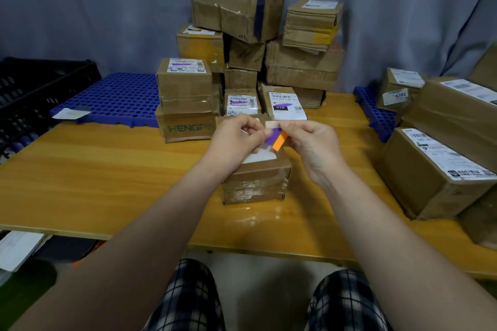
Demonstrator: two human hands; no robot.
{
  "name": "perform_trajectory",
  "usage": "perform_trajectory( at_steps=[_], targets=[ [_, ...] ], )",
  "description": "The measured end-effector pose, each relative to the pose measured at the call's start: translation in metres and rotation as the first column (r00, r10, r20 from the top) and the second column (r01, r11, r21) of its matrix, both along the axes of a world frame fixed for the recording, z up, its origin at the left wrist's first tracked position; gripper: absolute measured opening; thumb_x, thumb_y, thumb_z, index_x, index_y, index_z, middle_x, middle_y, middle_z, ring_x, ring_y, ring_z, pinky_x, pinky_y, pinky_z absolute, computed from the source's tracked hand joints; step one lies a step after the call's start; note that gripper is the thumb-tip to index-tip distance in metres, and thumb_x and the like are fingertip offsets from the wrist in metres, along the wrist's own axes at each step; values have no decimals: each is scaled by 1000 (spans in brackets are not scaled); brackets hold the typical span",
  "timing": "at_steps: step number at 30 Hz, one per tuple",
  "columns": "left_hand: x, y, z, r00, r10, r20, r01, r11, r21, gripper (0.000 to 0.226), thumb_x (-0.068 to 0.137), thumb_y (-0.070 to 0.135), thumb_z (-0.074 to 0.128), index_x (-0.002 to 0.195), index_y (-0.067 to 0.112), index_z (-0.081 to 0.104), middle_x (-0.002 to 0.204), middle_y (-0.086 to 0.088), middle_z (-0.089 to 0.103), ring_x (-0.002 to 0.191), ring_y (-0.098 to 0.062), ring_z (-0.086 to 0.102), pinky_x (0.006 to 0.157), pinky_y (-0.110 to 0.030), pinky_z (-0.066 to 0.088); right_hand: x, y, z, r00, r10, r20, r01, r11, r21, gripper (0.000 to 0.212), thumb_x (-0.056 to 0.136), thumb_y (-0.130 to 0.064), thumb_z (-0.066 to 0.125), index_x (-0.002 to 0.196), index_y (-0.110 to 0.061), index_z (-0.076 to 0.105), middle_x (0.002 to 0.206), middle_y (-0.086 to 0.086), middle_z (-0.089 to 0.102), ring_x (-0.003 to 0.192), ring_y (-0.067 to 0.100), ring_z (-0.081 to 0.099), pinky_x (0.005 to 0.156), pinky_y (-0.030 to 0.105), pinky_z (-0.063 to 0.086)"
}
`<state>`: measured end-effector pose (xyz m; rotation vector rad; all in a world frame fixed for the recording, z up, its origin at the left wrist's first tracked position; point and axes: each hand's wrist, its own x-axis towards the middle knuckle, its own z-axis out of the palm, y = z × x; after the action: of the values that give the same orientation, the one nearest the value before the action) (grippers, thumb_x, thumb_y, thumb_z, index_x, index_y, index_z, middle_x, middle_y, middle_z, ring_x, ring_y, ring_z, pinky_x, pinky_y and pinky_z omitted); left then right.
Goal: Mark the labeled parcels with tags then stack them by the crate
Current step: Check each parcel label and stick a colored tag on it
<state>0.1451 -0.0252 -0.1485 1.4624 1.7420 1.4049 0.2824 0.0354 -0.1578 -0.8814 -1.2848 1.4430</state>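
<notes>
A small taped cardboard parcel [255, 183] with a white label on top sits mid-table, under both hands. My right hand [309, 142] pinches a small pad of sticky tags [278, 140] with purple and orange strips showing. My left hand [236, 137] pinches a purple tag at the pad's edge. Behind them stands a stack of parcels [242, 62], three of whose labels carry a purple mark. A black crate [35, 88] stands at the far left.
Blue perforated mats [113, 99] lie on the wooden table [107, 169], one behind left and another at right. More labeled parcels [441, 166] are piled on the right. A grey curtain hangs behind. Papers lie below the table's left edge.
</notes>
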Motion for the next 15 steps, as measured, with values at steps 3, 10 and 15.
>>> perform_trajectory(
  at_steps=[3,10,15],
  targets=[
    [-12,-2,-8,949,149,-278,-145,989,36,8,91,26,62,88,19,64,94,1,61,77,-5,53,72,-9,40,12,6,-17,959,-271,82,279,954,-113,11,83,-11,71,72,-14,69,79,6,69,71,12,61,72,23,52],
    [-35,-18,-35,961,205,-187,-220,974,-61,18,94,19,58,109,20,65,115,6,46,118,-15,45,108,-35,34,23,11,-43,691,-438,575,354,899,259,21,86,-24,68,68,-15,60,95,7,66,105,27,58,98,36,41],
    [-30,-24,-41,988,153,11,-153,988,-5,22,96,16,54,115,12,63,121,5,41,115,-5,42,106,-20,30,-11,-8,5,911,49,410,-116,983,140,9,87,-21,68,81,-14,70,103,-11,58,99,1,54,81,16,39]
  ],
)
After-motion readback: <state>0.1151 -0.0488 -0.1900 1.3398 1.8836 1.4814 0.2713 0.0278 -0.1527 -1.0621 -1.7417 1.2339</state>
